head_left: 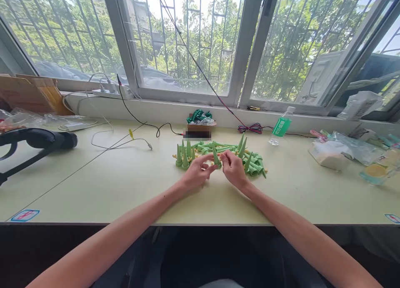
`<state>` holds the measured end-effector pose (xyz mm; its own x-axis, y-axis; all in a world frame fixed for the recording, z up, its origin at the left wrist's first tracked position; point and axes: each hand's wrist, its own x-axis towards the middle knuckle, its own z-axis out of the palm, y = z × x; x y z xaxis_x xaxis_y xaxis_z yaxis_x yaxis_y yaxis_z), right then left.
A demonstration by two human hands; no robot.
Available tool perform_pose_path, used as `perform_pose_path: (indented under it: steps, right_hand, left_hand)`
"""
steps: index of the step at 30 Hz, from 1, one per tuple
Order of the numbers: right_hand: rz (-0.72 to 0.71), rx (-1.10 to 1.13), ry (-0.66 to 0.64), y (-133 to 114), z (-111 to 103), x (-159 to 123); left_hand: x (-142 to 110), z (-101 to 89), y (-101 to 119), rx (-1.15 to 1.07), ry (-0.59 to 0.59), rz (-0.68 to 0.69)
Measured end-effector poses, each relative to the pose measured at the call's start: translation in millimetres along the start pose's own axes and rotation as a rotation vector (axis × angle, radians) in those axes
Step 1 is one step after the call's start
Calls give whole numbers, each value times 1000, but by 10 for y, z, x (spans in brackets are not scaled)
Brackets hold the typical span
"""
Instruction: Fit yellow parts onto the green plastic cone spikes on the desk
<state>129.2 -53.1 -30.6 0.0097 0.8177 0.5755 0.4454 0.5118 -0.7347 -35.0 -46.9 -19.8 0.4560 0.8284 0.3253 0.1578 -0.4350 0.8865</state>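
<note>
My left hand pinches a green pointed cone upright between thumb and fingers, just above the table. Close beside it, my right hand has its thumb and index finger pressed together at the cone's side. What those fingertips grip, if anything, is too small to make out. To the left stands a group of similar upright green cones with small yellowish bits around them. Behind and right of my hands lies a heap of green tubular pieces, with a few cones pointing up among them.
A small box with green wrapping stands behind the pieces. The water bottle, a tissue pack and a glass cup are to the right. Cables and a black headset lie left. The table's front edge runs beneath my forearms.
</note>
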Motion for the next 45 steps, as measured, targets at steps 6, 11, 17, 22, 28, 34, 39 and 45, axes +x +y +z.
perform_pose_path:
  steps: [6, 11, 17, 22, 28, 34, 39, 45]
  right_hand:
    - [-7, -50, 21, -13, 1, 7]
    - [12, -58, 34, -17, 9, -4]
    - [19, -1, 52, -49, 9, -23]
    - [25, 81, 69, -59, -2, -27]
    - [6, 135, 16, -59, 15, -37]
    - [-5, 152, -14, -33, 28, -30]
    - [0, 148, -26, -12, 33, -25]
    - [8, 127, -41, -27, 19, -23]
  left_hand:
    - [15, 15, -87, 119, 54, 115]
    - [33, 23, -131, 183, 82, 163]
    - [44, 26, -110, 266, 167, 159]
    - [44, 32, -97, 157, 194, 7]
    - [57, 22, -52, -213, -4, -197]
    - [42, -5, -39, -335, -43, -252]
    - [40, -14, -35, -367, -52, -263]
    - [41, -34, -17, -332, -46, -268]
